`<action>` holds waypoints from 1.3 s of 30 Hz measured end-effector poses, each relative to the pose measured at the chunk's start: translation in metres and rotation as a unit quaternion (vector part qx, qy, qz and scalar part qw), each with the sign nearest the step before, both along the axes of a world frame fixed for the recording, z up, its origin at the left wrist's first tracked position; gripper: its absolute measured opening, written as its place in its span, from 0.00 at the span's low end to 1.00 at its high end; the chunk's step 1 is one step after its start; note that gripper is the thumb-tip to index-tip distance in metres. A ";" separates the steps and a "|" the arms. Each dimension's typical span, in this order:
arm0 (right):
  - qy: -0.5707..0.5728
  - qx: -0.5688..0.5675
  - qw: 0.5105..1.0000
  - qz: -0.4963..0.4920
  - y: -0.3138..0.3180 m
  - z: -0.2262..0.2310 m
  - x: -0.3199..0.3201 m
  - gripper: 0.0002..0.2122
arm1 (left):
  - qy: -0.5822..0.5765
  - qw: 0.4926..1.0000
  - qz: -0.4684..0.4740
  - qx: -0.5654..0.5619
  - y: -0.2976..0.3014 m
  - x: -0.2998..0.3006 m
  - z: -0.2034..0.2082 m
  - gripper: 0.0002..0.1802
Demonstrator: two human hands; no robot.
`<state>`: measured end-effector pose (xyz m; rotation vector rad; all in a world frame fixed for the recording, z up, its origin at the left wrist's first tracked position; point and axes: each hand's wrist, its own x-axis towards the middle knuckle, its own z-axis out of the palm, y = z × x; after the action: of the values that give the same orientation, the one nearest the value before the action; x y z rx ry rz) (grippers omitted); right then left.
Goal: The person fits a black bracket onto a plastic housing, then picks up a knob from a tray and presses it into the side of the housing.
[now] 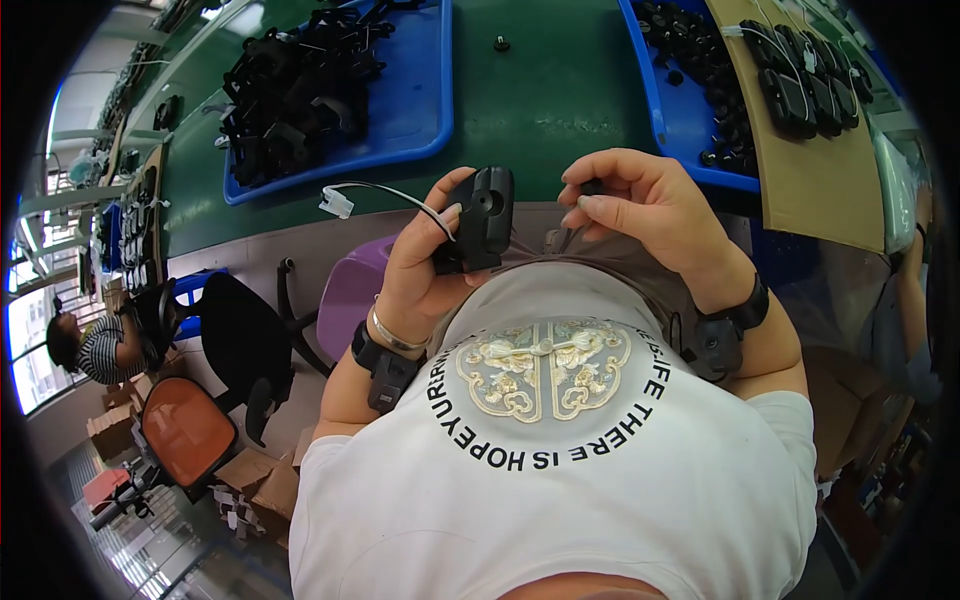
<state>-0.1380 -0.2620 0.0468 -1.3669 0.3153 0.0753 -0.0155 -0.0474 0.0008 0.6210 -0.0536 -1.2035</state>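
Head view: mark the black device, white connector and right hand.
Black device (486,222), head view: middle of its casing.
White connector (338,204), head view: its plastic housing.
Right hand (655,208), head view: middle of the hand.

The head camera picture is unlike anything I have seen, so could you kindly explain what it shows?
There is no robot here, just a person's two bare hands. A wide fisheye camera worn on the head looks down, so straight edges bend near the rim; picture left is the person's left.

The left hand holds a black device, with a cable ending in a white connector. The right hand pinches a small dark piece, apart from the device.

On the green table, the left blue tray holds a heap of black parts; the right blue tray holds small black pieces. Further right, more black devices lie on a brown sheet.
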 end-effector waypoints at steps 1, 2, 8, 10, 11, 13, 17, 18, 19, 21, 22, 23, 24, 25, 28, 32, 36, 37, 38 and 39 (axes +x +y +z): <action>-0.008 0.023 1.000 -0.007 0.002 -0.002 -0.001 0.06 | 0.007 1.000 -0.004 -0.009 0.001 0.002 -0.001 0.23; -0.017 0.045 0.999 -0.013 0.004 -0.003 -0.002 0.07 | 0.014 1.000 -0.007 -0.019 0.002 0.003 -0.002 0.24; -0.087 0.011 0.996 0.003 0.012 -0.003 -0.012 0.08 | -0.024 1.000 -0.001 -0.013 -0.002 0.000 0.012 0.25; -0.130 -0.088 0.987 0.023 0.014 0.001 -0.012 0.08 | -0.121 0.990 0.041 0.053 -0.005 -0.004 0.018 0.27; -0.129 -0.087 0.988 0.024 0.015 0.002 -0.010 0.08 | -0.168 0.980 0.062 0.085 -0.005 -0.005 0.020 0.28; -0.228 -0.246 0.942 0.025 0.014 0.002 -0.005 0.09 | -0.194 0.974 0.067 0.096 -0.006 -0.006 0.025 0.28; -0.260 -0.278 0.925 0.017 0.018 -0.008 0.004 0.10 | -0.304 0.942 0.069 0.125 -0.003 -0.005 0.029 0.29; -0.254 -0.256 0.933 0.012 0.019 -0.012 0.005 0.10 | -0.359 0.922 0.062 0.132 -0.002 -0.004 0.030 0.30; -0.252 -0.256 0.933 0.016 0.019 -0.014 0.006 0.10 | -0.412 0.899 0.054 0.138 -0.002 -0.004 0.030 0.30; -0.226 -0.222 0.948 0.033 0.020 -0.019 0.007 0.11 | -0.426 0.893 0.059 0.136 -0.003 -0.005 0.032 0.30; -0.214 -0.206 0.954 0.042 0.020 -0.022 0.008 0.11 | -0.443 0.885 0.062 0.134 -0.004 -0.006 0.033 0.30; -0.212 -0.207 0.954 0.049 0.021 -0.025 0.008 0.11 | -0.459 0.876 0.066 0.132 -0.004 -0.007 0.034 0.30; -0.198 -0.178 0.963 0.047 0.021 -0.028 0.008 0.11 | -0.455 0.877 0.072 0.133 -0.004 -0.006 0.034 0.30; -0.184 -0.149 0.971 0.044 0.021 -0.031 0.007 0.11 | -0.469 0.870 0.068 0.133 -0.004 -0.006 0.034 0.30; -0.172 -0.115 0.978 0.040 0.023 -0.035 0.007 0.12 | -0.493 0.857 0.065 0.134 -0.004 -0.003 0.033 0.30; -0.204 -0.099 0.973 0.028 0.026 -0.042 0.007 0.12 | -0.541 0.830 0.062 0.126 -0.004 -0.001 0.030 0.30; -0.245 -0.115 0.962 0.023 0.026 -0.046 0.007 0.11 | -0.545 0.826 0.045 0.136 -0.004 -0.001 0.033 0.30; -0.243 -0.137 0.960 0.020 0.027 -0.046 0.007 0.11 | -0.542 0.828 0.046 0.136 -0.004 0.000 0.031 0.30; -0.240 -0.159 0.957 0.017 0.027 -0.046 0.006 0.11 | -0.539 0.830 0.046 0.136 -0.003 0.000 0.030 0.30; -0.240 -0.159 0.958 0.013 0.028 -0.045 0.005 0.11 | -0.536 0.832 0.047 0.136 -0.003 0.000 0.030 0.30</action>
<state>-0.1326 -0.2342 0.0018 -1.6557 -0.1066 -0.2950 -0.0154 -0.0507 0.0304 1.4811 -0.8025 -0.6344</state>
